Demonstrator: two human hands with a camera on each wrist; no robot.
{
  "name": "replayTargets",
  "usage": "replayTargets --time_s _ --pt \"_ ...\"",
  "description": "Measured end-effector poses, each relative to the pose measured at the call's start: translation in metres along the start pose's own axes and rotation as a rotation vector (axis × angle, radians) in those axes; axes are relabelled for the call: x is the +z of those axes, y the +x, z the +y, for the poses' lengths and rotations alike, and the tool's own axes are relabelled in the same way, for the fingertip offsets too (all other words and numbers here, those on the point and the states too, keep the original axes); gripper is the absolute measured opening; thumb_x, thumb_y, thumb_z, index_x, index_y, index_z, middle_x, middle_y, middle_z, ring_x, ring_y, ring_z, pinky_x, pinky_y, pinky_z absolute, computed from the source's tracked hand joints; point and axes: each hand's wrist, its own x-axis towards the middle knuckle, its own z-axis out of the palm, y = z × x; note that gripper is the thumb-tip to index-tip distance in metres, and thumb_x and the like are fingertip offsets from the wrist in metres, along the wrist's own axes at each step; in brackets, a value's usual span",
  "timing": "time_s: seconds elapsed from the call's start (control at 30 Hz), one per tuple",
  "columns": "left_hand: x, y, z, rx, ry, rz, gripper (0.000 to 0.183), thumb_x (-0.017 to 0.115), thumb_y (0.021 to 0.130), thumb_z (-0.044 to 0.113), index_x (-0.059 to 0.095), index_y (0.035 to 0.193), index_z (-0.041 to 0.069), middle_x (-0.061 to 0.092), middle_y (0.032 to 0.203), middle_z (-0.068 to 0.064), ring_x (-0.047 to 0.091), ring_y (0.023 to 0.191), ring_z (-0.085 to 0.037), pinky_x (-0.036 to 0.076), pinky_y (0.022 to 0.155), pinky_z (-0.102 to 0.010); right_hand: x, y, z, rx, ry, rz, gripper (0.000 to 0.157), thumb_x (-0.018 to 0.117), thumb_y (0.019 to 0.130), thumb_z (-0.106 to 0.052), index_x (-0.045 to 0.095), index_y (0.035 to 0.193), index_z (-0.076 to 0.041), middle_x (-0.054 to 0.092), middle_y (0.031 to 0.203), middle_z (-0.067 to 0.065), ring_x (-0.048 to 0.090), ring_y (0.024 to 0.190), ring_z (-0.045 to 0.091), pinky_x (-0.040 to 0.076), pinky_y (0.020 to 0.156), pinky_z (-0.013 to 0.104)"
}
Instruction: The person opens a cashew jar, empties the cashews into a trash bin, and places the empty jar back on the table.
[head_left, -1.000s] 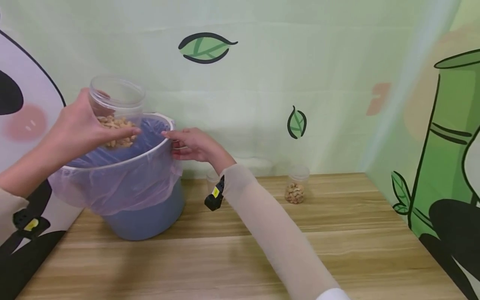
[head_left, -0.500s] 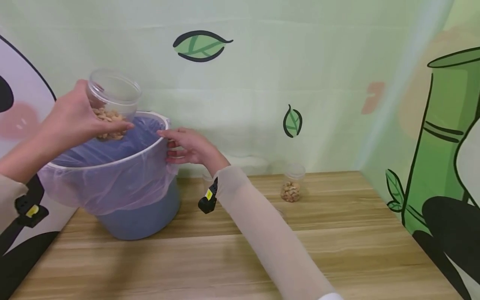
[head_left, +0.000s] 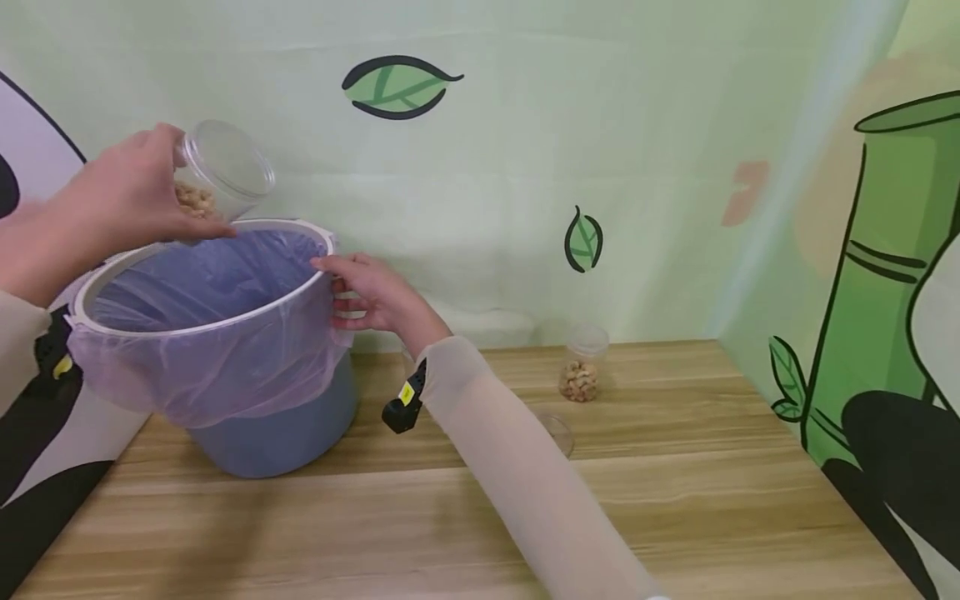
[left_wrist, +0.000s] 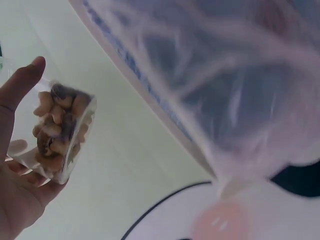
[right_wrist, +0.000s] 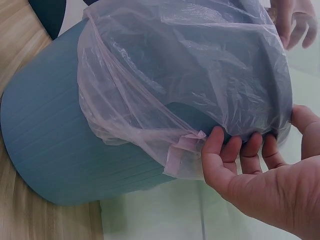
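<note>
My left hand (head_left: 135, 187) grips a clear plastic jar (head_left: 228, 167) without a lid and holds it over the far left part of the bin's opening. The jar tilts to the right, with cashews (head_left: 193, 202) resting low inside it; the left wrist view shows fingers and thumb round its side. Below stands a blue trash can (head_left: 277, 442) with a white rim, lined with a thin pinkish bag (head_left: 217, 375) folded over its outside. At the can's right side my right hand (head_left: 378, 292) holds the rim, thumb on top and fingertips against the bagged wall.
Farther right on the wooden table (head_left: 675, 500) stands a lidded jar (head_left: 579, 379) of cashews. A clear round lid (head_left: 558, 435) lies partly behind my right sleeve. Another clear container (head_left: 408, 362) is mostly hidden behind my right wrist. A printed backdrop (head_left: 495, 208) closes the rear.
My left hand has raised the jar and moved it leftward, tipping it further to the right. The cashews remain inside it. My right hand stays on the rim.
</note>
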Motion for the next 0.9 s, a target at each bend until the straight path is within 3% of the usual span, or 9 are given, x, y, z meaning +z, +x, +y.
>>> replayTargets --time_s 0.1,0.23,0.4,0.5,0.57,0.9 --pt "-0.004 0.004 -0.003 -0.039 0.054 -0.030 0.119 0.093 0.071 0.037 0.020 0.149 -0.016 0.038 0.132 -0.043 0.046 0.109 -0.059 0.043 0.090 -0.074 0.000 0.000 0.001 0.006 0.000 0.007 0.027 0.075 0.093 -0.032 0.054 0.094 -0.015 0.059 0.090 0.004 0.061 0.080 0.022 0.059 0.081 0.044" --pt "-0.011 0.013 -0.013 -0.011 0.170 -0.026 0.117 0.092 0.072 0.037 0.021 0.148 -0.016 0.038 0.130 -0.044 0.046 0.110 -0.059 0.043 0.090 -0.075 0.001 0.000 0.001 -0.004 -0.007 0.011 0.026 0.075 0.093 -0.032 0.055 0.097 -0.016 0.060 0.092 0.004 0.061 0.082 0.022 0.058 0.079 0.043" --pt "-0.019 0.024 -0.034 0.163 0.330 -0.025 0.107 0.095 0.066 0.030 0.032 0.139 -0.017 0.046 0.120 -0.041 0.053 0.099 -0.056 0.046 0.084 -0.071 0.005 0.000 0.000 -0.026 -0.019 0.019 0.026 0.074 0.092 -0.033 0.056 0.098 -0.016 0.061 0.092 0.004 0.061 0.081 0.022 0.057 0.077 0.041" --pt "-0.019 0.029 -0.044 0.260 0.366 -0.033 0.107 0.098 0.061 0.031 0.037 0.135 -0.017 0.051 0.115 -0.040 0.056 0.093 -0.053 0.049 0.081 -0.069 0.004 0.000 0.001 -0.021 -0.016 0.032 0.026 0.074 0.092 -0.033 0.055 0.098 -0.016 0.060 0.091 0.003 0.061 0.081 0.022 0.057 0.076 0.041" --pt "-0.018 0.031 -0.049 0.288 0.372 -0.039 0.107 0.098 0.060 0.031 0.038 0.134 -0.017 0.052 0.114 -0.039 0.057 0.092 -0.052 0.049 0.082 -0.068 0.004 0.001 0.002 -0.017 -0.014 0.035 0.026 0.074 0.092 -0.033 0.055 0.097 -0.016 0.060 0.091 0.003 0.061 0.080 0.021 0.057 0.076 0.041" --pt "-0.011 0.042 -0.064 0.256 0.350 -0.091 0.108 0.097 0.063 0.028 0.034 0.138 -0.017 0.049 0.119 -0.040 0.055 0.101 -0.054 0.046 0.089 -0.071 0.005 0.000 0.005 -0.019 0.016 0.054 0.027 0.076 0.091 -0.032 0.054 0.093 -0.016 0.059 0.090 0.003 0.060 0.079 0.021 0.056 0.074 0.039"
